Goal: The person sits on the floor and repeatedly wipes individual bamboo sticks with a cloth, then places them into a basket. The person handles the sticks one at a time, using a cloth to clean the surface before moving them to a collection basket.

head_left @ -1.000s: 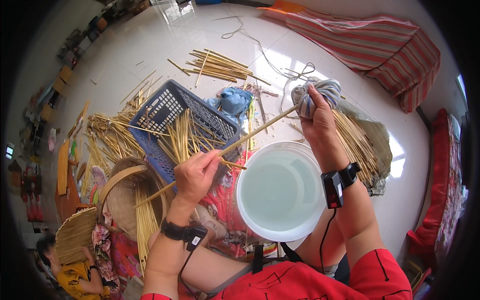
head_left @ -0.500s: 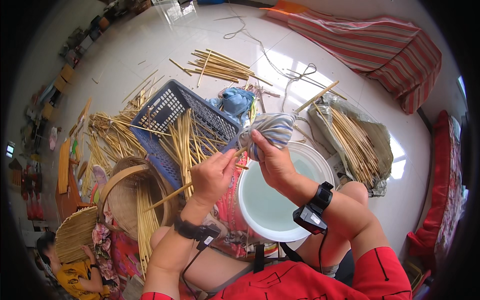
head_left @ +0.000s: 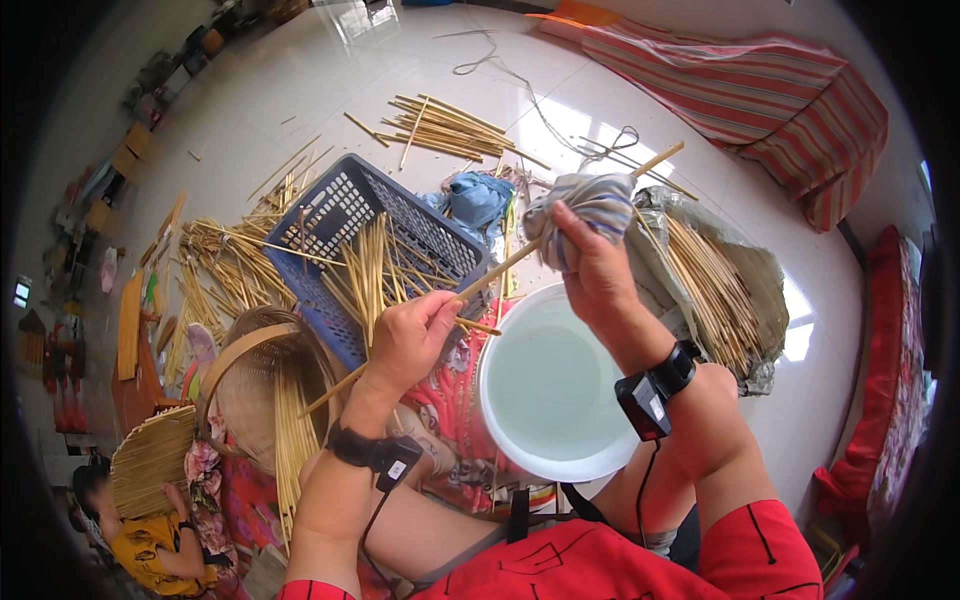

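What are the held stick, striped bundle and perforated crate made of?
Stick: probably cane or bamboo, smooth-looking; slender and straw-coloured. Striped bundle: likely cloth, matte, from its soft folds; fibre unclear. Perforated crate: apparently moulded plastic, dull finish, from its regular openings.

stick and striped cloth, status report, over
Left hand closed on the stick. Right hand gripping striped cloth wrapped around it. White bucket of water close by.
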A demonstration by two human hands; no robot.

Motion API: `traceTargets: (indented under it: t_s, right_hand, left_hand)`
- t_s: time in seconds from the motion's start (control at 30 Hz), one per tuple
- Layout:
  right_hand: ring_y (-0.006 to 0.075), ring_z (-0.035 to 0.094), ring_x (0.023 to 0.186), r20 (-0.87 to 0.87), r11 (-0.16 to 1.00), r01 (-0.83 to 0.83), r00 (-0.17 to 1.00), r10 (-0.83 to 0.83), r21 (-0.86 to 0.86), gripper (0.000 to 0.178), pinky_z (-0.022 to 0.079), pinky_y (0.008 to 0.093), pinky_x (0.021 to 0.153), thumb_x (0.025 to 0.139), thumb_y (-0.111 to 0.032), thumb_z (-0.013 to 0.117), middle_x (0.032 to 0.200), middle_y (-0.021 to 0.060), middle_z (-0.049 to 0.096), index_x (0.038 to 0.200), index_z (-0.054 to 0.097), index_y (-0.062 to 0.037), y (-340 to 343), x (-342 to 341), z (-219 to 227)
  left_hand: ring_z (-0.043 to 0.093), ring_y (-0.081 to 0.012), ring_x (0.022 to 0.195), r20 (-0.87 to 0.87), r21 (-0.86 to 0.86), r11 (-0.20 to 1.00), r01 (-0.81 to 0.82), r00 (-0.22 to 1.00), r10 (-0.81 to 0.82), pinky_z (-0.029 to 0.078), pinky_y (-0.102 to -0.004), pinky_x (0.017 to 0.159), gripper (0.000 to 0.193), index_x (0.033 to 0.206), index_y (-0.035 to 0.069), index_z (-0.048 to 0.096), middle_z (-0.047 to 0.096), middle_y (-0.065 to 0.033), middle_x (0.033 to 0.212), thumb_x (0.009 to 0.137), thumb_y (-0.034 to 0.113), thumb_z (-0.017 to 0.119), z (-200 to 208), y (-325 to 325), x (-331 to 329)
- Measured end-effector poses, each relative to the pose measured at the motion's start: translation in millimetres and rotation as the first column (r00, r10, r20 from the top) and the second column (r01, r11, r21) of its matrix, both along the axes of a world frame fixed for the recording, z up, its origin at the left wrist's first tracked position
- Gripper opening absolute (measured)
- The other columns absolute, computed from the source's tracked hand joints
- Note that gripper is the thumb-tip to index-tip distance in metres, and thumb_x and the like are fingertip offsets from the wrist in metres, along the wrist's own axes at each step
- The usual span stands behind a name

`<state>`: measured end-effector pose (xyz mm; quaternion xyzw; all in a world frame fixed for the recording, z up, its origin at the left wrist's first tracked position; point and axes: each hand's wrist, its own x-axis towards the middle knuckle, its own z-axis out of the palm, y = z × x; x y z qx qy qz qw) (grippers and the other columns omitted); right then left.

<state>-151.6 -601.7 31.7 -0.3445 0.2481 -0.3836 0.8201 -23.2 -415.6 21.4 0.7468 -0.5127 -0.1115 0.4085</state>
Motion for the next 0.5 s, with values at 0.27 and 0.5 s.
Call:
traceTargets:
  t_s: [0.27, 0.5]
  right_hand:
    - [0.0149, 0.063, 0.084, 0.021, 0.971, 0.232, 0.972, -0.234, 0.057, 0.024, 0.053, 0.0286, 0.074, 0.086, -0.015, 0.067, 0.093, 0.006, 0.062, 0.104, 0.056, -0.0044, -68.9, -24.3, 7.1]
    - [0.0148, 0.064, 0.079, -0.01, 0.927, 0.36, 0.933, -0.361, 0.101, 0.02, 0.051, 0.0296, 0.07, 0.084, -0.018, 0.069, 0.088, 0.0027, 0.064, 0.099, 0.058, -0.0106, -97.2, -37.3, 12.6]
  left_hand:
    - [0.063, -0.0237, 0.058, -0.15, 0.097, 0.995, -0.016, 0.988, 0.03, 0.047, -0.0306, 0.053, 0.018, 0.096, 0.006, 0.063, 0.065, -0.0091, 0.068, 0.085, 0.019, 0.067, 11.1, 12.3, 13.2]
    - [0.062, -0.0165, 0.059, 0.134, 0.098, 0.988, -0.121, 0.985, 0.108, 0.046, -0.0262, 0.055, 0.014, 0.092, 0.004, 0.063, 0.064, -0.0085, 0.068, 0.085, 0.016, 0.066, 14.0, 34.0, 37.7]
